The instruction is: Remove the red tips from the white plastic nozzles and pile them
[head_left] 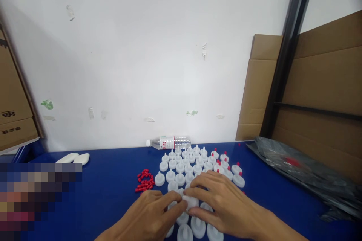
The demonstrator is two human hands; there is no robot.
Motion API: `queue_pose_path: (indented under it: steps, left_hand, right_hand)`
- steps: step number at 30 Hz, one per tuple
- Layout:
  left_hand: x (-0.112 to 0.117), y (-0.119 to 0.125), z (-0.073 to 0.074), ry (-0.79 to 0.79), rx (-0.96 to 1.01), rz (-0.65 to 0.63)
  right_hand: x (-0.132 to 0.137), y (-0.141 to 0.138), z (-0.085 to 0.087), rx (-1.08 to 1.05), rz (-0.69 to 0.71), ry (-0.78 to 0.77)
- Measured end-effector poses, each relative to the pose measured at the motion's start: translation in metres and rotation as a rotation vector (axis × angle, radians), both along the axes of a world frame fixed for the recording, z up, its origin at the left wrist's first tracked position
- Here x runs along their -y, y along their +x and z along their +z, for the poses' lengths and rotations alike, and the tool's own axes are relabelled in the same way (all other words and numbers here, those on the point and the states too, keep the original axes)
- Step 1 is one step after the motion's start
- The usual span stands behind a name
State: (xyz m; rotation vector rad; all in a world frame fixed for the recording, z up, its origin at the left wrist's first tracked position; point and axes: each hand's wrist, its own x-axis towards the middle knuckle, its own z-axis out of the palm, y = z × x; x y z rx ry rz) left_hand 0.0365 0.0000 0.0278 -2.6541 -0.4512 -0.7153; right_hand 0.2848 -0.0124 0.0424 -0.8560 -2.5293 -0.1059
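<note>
A translucent white nozzle cap is gripped between the thumb and fingers of my right hand, low over the blue table. My left hand closes its thumb and index finger at the left side of this same cap; whatever lies between those fingertips is hidden. Around and beyond both hands stand many similar white nozzle caps, mostly upright with bare tips. Several at the right carry red tip covers. Left of the group lies a loose pile of small red tip covers.
A clear plastic bottle lies against the wall at the back. Two white oval objects rest at the left of the blue table. Grey plastic bags cover the right side, beside a dark post and cardboard.
</note>
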Motion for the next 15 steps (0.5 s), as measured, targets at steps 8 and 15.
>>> queue_pose_path:
  steps: [8, 15]
  left_hand:
    - [-0.003, -0.002, -0.008, 0.022, 0.014, 0.006]
    - [-0.005, -0.003, -0.012, -0.003, 0.014, 0.025]
  right_hand:
    - [0.001, 0.0, 0.001, 0.0, 0.001, -0.012]
    - [0.0, 0.0, -0.001, -0.015, 0.008, -0.021]
